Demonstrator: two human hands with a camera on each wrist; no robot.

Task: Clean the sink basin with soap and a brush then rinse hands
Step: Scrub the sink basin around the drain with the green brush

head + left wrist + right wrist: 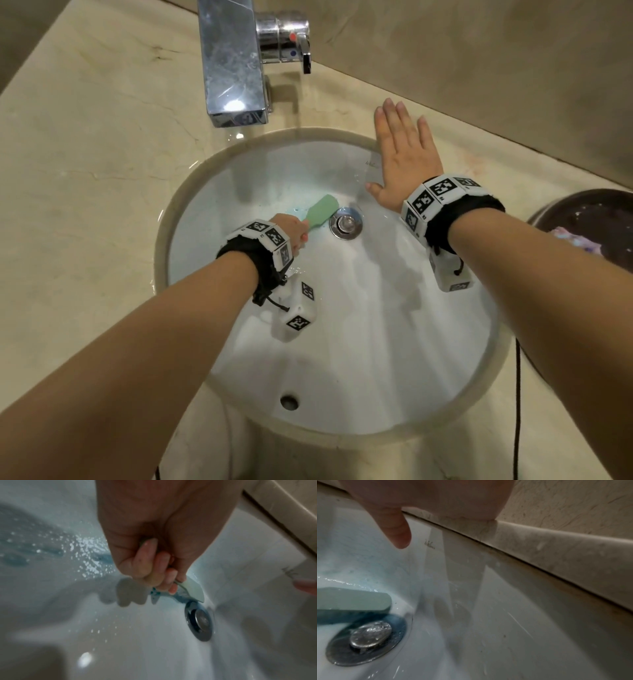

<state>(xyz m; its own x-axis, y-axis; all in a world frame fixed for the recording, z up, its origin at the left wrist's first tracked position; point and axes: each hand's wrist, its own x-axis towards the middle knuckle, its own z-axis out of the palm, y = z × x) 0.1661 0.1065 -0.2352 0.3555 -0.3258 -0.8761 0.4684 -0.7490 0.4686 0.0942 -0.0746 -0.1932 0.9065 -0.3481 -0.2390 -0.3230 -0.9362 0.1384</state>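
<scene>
The left hand (291, 228) grips a green brush (320, 212) beside the chrome drain (346, 222); the right hand (402, 161) lies flat, fingers spread, on the round white basin's (376, 342) far rim.

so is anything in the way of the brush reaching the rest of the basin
Nothing visible. The left hand grips the green brush, its head down beside the drain plug. The right hand lies flat on the sink rim, clear of the basin floor.
</scene>
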